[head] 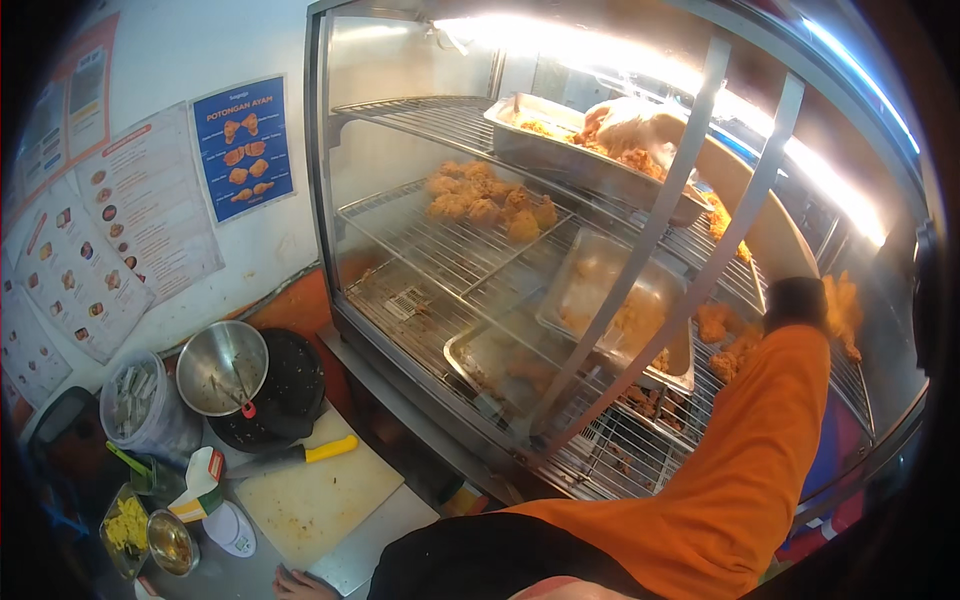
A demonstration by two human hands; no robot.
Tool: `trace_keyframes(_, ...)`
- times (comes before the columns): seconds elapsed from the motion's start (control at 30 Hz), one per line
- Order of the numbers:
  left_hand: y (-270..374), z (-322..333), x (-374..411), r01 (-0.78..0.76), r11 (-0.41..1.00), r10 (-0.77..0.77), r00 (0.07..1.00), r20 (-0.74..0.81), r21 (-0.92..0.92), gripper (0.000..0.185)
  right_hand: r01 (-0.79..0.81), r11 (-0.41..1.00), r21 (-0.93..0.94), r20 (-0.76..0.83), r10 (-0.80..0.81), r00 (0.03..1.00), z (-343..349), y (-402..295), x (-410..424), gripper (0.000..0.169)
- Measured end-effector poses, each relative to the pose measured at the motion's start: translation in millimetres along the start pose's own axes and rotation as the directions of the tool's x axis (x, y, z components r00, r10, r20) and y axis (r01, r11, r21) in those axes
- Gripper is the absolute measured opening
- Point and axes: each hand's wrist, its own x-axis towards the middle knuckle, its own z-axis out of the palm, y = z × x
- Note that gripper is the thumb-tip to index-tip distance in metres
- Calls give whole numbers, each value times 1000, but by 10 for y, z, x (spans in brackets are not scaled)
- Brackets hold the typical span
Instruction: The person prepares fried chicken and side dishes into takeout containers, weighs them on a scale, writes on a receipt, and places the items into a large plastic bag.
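My right hand [634, 127], covered by what looks like a clear plastic glove, reaches down into a metal tray [517, 131] on the top rack of a glass food warmer. Fried chicken pieces [639, 161] lie in that tray, around and under the fingers. Glare and the glove hide whether the fingers grip a piece. At the bottom edge, my left hand [304, 586] is partly in view, its fingers resting on the steel counter beside the white cutting board [322, 487]. Nothing shows in it.
Sliding-door frames [637, 262] cross in front of my right arm. Lower racks hold fried chicken [480, 196] and another metal tray [615, 304]. A yellow-handled knife [330, 448] lies on the board's far edge, near a steel bowl [223, 367], a kitchen scale [230, 527] and a plastic tub [139, 405].
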Motion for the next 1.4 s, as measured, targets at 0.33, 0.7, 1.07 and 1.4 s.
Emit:
trace_keyframes(0.33,-7,-68,-6,106,993,-94,979,182,-60,47,49,998,49,-44,-47,998,-15,-21,-56,37)
trace_keyframes(0.7,-74,12,-10,84,938,-49,993,110,-335,40,174,984,40,-127,-168,978,-26,-179,13,37)
trace_keyframes(1.07,11,-15,-37,84,930,-61,995,76,-357,37,230,937,262,-242,-167,956,-299,247,-380,37)
trace_keyframes(1.4,-263,-3,11,65,631,-42,998,50,-773,39,452,576,681,-385,-243,890,-406,958,-1444,37)
